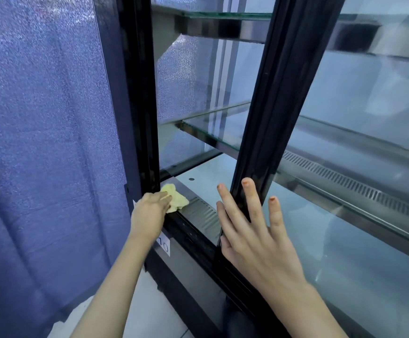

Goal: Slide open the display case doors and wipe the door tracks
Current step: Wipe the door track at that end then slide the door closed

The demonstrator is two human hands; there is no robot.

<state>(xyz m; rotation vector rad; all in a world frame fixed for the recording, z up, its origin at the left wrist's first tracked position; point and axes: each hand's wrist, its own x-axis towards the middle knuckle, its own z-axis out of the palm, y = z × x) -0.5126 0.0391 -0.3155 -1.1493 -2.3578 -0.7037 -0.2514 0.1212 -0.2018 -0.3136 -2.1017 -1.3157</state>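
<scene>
The left hand [149, 213] pinches a yellow cloth [175, 197] at the bottom track's [193, 236] left end. The right hand [254, 230], fingers spread, holds the sliding door [267, 118] open.

Left hand [149, 215] reaching forward, fingers curled closed in a grip, forearm bare, right hand [254, 237] flat, fingers spread and extended, pressing forward
</scene>
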